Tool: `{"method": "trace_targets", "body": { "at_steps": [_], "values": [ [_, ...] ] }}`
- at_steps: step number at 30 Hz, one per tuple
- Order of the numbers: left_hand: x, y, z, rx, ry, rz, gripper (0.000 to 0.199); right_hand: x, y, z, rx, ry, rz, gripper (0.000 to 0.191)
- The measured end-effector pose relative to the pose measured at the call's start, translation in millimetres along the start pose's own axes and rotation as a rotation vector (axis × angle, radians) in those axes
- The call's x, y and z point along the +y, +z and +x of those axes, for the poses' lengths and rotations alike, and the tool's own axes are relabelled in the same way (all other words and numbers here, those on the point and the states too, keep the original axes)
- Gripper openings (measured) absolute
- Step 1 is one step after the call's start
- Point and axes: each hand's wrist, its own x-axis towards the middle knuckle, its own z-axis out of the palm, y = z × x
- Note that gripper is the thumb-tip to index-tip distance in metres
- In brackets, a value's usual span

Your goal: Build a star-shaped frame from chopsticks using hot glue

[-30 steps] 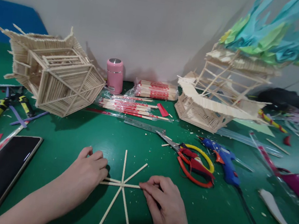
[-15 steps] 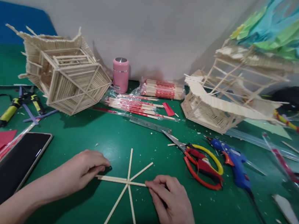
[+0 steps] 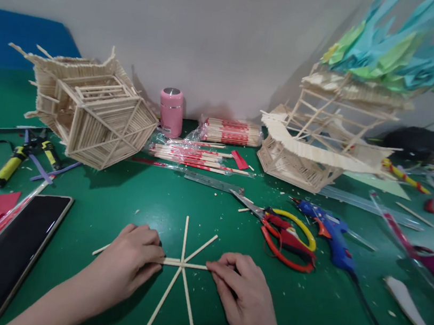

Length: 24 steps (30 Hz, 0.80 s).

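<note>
Thin wooden sticks (image 3: 188,302) form a star on the green table, joined at one middle point. My left hand (image 3: 134,258) is closed, its fingertips pinching the left arm of the star, where two sticks seem to lie side by side. Another stick end (image 3: 101,249) shows left of this hand; whether it is in the grip is hidden. My right hand (image 3: 243,292) pinches the tip of the right arm between thumb and fingers.
A hot glue gun (image 3: 330,232) and red-yellow scissors (image 3: 289,237) lie to the right. A phone (image 3: 14,252) and pliers (image 3: 10,163) are at left. Stick models (image 3: 113,126) (image 3: 303,153), a pink flask (image 3: 171,113) and bundled chopsticks (image 3: 231,132) stand behind.
My left hand has moved right and down onto the left arm of the star, closing on it. A stick end now shows left of it. My right hand keeps its pinch.
</note>
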Motion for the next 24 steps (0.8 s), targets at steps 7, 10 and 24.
{"method": "trace_targets", "body": {
  "at_steps": [7, 10, 24],
  "values": [
    [4, 16.8, 0, 0.101, 0.087, 0.122, 0.029, 0, 0, -1, 0.029, -0.003, 0.019, 0.023],
    [4, 22.2, -1, 0.149, 0.094, 0.155, 0.028, 1, 1, -1, 0.029, 0.0, 0.023, 0.023],
    [6, 34.9, -7, 0.294, 0.164, 0.301, 0.026, 0, 1, -2, 0.019, 0.017, 0.032, 0.023]
  ]
}}
